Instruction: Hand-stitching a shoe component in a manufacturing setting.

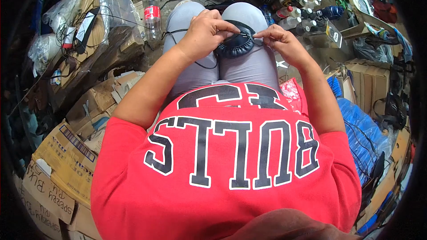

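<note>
Above my right thigh is a round black headphone ear cup [237, 46] with a wrinkled padded rim. My left hand [205, 35] reaches over it from the left, its thumb and forefinger closed at the cup's upper face. At the cup's right edge my right hand [281, 43] pinches with thumb and forefinger; whatever is between those fingertips is too small to make out. A thin black cable [205, 67] loops beneath my left hand across the grey trousers [195, 74]. My left palm hides part of the cable.
A red-capped plastic bottle [152, 18] stands left of my knees. Several bottles [307, 3] crowd the far right. Flattened cardboard [66, 164] lies at the left, blue plastic [362, 129] at the right. Loose wires and clear plastic bags [118, 0] lie at the far left.
</note>
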### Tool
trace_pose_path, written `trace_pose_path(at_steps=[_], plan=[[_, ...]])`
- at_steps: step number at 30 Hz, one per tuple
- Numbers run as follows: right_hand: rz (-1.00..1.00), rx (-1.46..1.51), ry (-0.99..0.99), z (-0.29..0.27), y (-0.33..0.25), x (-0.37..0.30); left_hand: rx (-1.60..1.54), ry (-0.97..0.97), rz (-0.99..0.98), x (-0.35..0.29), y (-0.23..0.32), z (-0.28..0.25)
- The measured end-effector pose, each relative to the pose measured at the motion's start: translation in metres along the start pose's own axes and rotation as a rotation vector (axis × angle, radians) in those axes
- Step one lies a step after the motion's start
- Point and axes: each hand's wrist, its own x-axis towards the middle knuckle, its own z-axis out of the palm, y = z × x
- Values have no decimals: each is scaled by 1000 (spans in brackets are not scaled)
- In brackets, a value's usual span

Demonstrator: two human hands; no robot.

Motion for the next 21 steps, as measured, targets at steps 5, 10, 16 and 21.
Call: trace_pose_path(at_steps=[5,10,16,21], plan=[[4,8,-39,-5,0,6,58,-57,-14,2,-1,3],[6,12,-54,-6,4,8,92,-95,-43,2,-3,2],[-10,13,-64,-7,5,7,90,-74,6,2,-3,6],[-5,102,-116,-9,2,10,-10,-160,-52,13,-5,6]])
